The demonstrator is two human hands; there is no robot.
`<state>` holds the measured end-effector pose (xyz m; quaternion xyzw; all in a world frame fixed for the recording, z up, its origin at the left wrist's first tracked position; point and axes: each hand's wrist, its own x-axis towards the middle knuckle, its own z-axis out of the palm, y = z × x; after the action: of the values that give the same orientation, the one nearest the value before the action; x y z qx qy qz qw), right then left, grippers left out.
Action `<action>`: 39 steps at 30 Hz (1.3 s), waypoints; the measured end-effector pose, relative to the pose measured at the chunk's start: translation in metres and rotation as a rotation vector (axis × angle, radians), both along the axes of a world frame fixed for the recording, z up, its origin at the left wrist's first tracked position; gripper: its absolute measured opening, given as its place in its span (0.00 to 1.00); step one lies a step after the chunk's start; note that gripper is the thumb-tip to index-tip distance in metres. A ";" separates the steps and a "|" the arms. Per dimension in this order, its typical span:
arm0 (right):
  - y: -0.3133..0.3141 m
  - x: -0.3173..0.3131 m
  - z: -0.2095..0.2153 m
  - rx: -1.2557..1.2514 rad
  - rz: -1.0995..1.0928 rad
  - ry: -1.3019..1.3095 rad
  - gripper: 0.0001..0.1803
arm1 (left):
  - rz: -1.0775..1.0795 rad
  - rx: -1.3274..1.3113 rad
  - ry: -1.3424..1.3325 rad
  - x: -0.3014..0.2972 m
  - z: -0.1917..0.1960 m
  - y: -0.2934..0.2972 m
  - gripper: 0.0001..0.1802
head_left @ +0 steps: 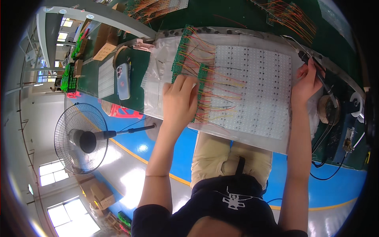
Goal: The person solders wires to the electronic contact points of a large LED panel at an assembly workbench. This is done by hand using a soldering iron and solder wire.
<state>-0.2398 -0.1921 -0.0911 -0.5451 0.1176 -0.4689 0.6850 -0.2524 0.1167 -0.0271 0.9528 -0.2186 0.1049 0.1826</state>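
My left hand (179, 96) is closed, its fingertips bent down beside a narrow green circuit board strip (203, 72). What they pinch, if anything, is hidden by the fingers. A longer green circuit board strip (182, 49) extends beyond that hand. Thin red, yellow and black wires (221, 96) run from the strips onto a pale sheet dotted with rows of holes (256, 89). Over the sheet's right side, my right hand (308, 82) grips a soldering iron (324, 85) by its dark handle, with its thin tip pointing up and left.
More wired boards (294, 17) lie at the far side of the green bench. On the left are a phone (123, 81), a tape roll (120, 57) and a cardboard box (106, 41). A solder spool (357, 106) stands right. A standing fan (87, 141) is left of the bench.
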 end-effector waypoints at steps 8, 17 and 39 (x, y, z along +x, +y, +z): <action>-0.002 0.001 -0.001 0.071 -0.040 0.011 0.06 | -0.256 0.152 -0.131 0.046 -0.015 -0.020 0.13; 0.002 0.002 0.003 0.119 -0.020 -0.007 0.05 | -0.307 0.148 -0.103 0.058 -0.020 -0.029 0.11; 0.002 0.002 0.002 0.157 0.022 -0.040 0.07 | -0.312 -0.331 -0.574 -0.020 0.061 0.043 0.07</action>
<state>-0.2376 -0.1897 -0.0894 -0.4813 0.1342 -0.4615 0.7330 -0.2723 0.1602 0.0335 0.7972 -0.3839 0.3730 0.2792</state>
